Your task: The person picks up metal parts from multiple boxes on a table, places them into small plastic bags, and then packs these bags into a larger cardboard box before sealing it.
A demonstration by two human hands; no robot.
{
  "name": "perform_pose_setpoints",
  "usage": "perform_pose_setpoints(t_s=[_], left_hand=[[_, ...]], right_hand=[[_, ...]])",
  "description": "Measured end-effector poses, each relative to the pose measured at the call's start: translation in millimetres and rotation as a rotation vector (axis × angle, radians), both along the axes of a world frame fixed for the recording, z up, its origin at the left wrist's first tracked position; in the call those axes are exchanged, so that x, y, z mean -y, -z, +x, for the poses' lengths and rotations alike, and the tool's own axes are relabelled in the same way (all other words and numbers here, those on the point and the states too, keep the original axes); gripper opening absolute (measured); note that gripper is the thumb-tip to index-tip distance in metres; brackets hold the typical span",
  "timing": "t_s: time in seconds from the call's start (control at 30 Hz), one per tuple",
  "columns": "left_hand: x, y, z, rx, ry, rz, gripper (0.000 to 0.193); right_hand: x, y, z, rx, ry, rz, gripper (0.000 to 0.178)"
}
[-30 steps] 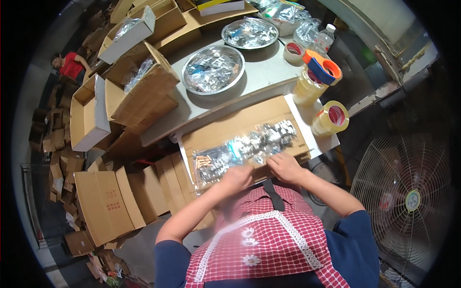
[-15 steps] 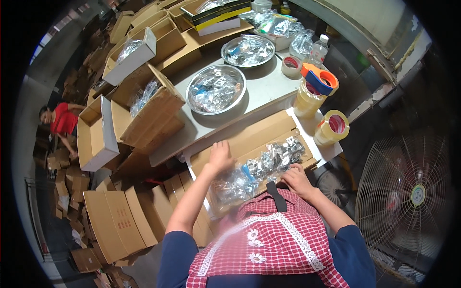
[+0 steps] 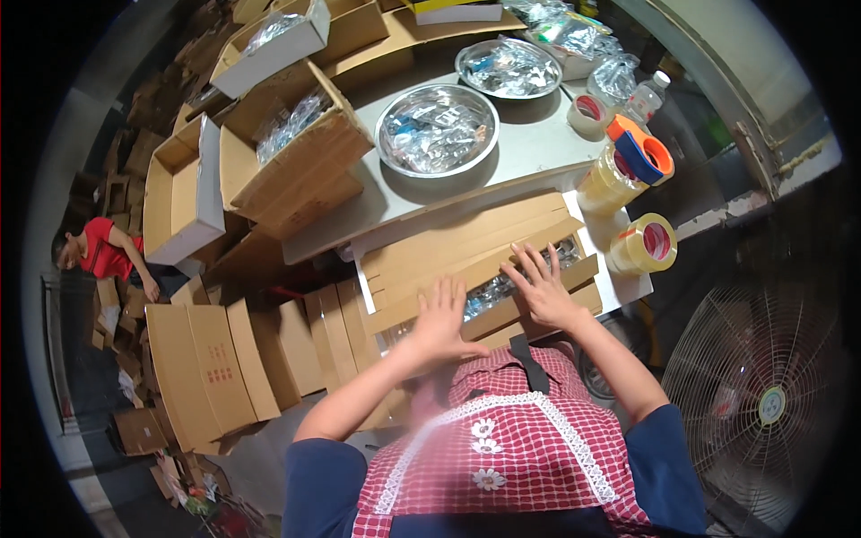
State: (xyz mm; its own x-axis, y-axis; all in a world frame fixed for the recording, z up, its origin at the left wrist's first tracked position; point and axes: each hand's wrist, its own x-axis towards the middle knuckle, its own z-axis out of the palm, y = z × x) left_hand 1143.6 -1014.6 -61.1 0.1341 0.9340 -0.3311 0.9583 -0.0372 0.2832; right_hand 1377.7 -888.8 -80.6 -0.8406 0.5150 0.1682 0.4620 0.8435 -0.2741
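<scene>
A shallow cardboard box [image 3: 475, 238] lies in front of me, its far flap folded over much of the contents. Clear plastic bags of shiny metal parts [image 3: 491, 296] show through the gap between the far flap and the near side. With fingers spread, my left hand [image 3: 438, 323] rests at the left part of the flap's near edge. My right hand [image 3: 543, 291] lies open farther right, its fingertips on the flap and its palm over the gap. Neither hand grips anything. Part of the bags is hidden under the flap and my hands.
Beyond the box, two metal bowls [image 3: 380, 145] [image 3: 557, 76] of bagged parts stand on a white table. Tape rolls [image 3: 642, 244] and an orange-blue tape dispenser [image 3: 641, 152] sit right. Cartons [image 3: 211, 372] crowd the left, near a person in red [image 3: 109, 251]. A fan [image 3: 771, 403] stands right.
The far flap has come down over the bags, which lay exposed before. Both my hands have moved onto it. The view has shifted, and the person in red now leans lower.
</scene>
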Motion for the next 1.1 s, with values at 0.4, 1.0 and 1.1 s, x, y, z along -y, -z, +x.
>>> perform_pose_setpoints(t_s=[0.4,1.0,1.1], left_hand=[[-11,12,-20,-0.008,0.007,0.198,0.110],[6,40,-12,-0.067,-0.067,0.452,0.104],[-2,39,-18,-0.016,-0.048,0.390,0.109]], right_hand=[[-55,-9,-41,0.449,-0.440,0.083,0.126],[-45,13,-40,0.143,-0.457,0.033,0.104],[-62,-1,-58,0.259,-0.500,-0.112,0.112]])
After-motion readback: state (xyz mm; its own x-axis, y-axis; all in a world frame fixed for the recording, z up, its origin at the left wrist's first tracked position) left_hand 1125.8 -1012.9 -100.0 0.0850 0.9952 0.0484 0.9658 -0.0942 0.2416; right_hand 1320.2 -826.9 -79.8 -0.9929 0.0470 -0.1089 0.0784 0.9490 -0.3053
